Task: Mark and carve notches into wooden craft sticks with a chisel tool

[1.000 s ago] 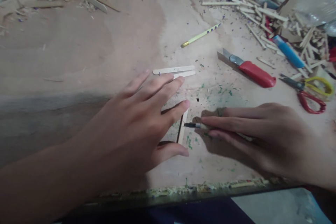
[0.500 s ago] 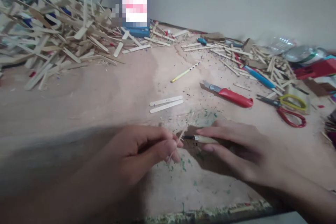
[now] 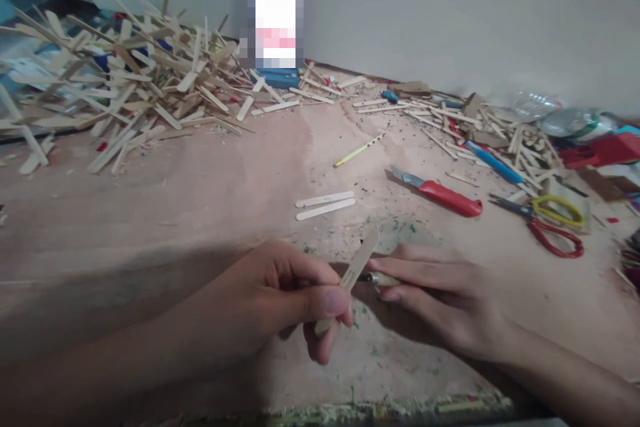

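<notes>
Between the thumb and fingers of my left hand [image 3: 295, 297] is a flat popsicle stick [image 3: 363, 259], tilted up to the right, with a small dark slot or mark near its middle. My right hand [image 3: 445, 293] grips a craft knife [image 3: 386, 280] with a pale handle and a metal collar. Its dark tip points left and lies close to the stick; I cannot tell whether they touch. Just beyond my hands, two popsicle sticks [image 3: 325, 205] lie side by side on the wooden table [image 3: 225, 193].
A big heap of popsicle sticks [image 3: 150, 87] fills the back left. A yellow pencil [image 3: 357, 151], a red utility knife [image 3: 443, 195] and scissors [image 3: 545, 213] lie beyond my hands. At the back right are more sticks, a blue-handled tool [image 3: 493, 161] and plastic bottles [image 3: 575, 121].
My left hand has turned the popsicle stick from edge-on so its flat face shows. The right hand stays beside it with the craft knife. The view has shifted slightly.
</notes>
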The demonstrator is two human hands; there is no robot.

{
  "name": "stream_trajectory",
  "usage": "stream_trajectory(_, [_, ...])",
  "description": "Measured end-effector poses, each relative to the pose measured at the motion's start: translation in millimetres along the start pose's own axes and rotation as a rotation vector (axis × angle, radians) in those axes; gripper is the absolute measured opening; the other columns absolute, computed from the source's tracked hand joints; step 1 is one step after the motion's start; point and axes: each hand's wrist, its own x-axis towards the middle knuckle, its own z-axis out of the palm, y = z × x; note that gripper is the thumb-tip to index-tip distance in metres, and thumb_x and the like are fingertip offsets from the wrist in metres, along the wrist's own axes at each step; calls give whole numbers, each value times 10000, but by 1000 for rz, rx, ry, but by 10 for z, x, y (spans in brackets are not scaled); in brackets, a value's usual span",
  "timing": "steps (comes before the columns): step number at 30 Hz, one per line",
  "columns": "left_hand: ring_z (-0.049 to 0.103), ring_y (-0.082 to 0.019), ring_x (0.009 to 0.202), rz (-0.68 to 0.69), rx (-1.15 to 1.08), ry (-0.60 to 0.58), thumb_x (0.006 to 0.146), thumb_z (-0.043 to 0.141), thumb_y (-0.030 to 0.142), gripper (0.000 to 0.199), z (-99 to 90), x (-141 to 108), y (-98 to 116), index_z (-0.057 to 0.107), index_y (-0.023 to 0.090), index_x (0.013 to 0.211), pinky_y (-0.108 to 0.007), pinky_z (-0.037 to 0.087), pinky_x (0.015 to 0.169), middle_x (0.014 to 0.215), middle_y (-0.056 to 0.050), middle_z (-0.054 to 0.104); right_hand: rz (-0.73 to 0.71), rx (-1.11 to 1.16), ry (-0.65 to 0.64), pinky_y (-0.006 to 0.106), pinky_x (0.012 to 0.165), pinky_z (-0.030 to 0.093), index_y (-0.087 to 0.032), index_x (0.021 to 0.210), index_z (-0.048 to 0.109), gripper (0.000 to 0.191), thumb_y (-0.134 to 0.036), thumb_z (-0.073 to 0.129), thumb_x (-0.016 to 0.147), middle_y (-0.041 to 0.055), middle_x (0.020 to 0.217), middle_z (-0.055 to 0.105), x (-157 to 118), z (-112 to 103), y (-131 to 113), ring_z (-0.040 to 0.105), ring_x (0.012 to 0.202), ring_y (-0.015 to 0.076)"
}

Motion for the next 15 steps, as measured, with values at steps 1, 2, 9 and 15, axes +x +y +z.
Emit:
stream_trajectory(1, [549,-154,670,-5,-15,-16,1027,907,701,516,0,-4,8,815,217,871,-306,386,685,702,2,757,-1,13,-4,258,675,632,-334,1573,933,362,-252,861,1228,47,996,882,-2,6,6,753,767,150])
stream_trajectory(2, [528,-149,660,-3,-32,-24,1025,907,691,508,-1,-7,10,810,217,870,-310,366,681,695,8,747,4,20,-14,259,677,632,-333,1563,939,346,-272,861,1231,49,998,882,1,9,8,756,773,152])
stream_trajectory(9, [504,-149,667,22,-79,-33,1025,923,592,405,-5,10,-58,815,224,893,-313,342,681,727,22,755,87,86,-101,260,730,638,-255,1456,980,278,-381,827,1261,44,936,852,72,-22,-43,732,770,146])
stream_trajectory(15, [545,-156,710,-24,-56,-27,994,904,551,362,19,-7,-21,798,222,885,-307,365,731,749,20,748,135,163,-156,263,786,659,-261,1437,985,276,-399,823,1261,64,1017,886,105,-20,-43,800,872,159])
